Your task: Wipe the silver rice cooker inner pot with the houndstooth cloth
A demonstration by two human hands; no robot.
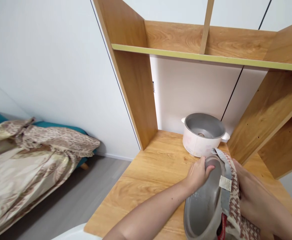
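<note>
The inner pot is held tilted above the wooden desk, near the cooker base. The left hand is closed on its upper rim; the right hand is pressed against a patterned cloth at the pot's side — its grip is apparently closed, though the fingers are hidden. Risk noted: a one-sided rim hold — slippage onto the desk is possible if the cloth shifts.
</note>
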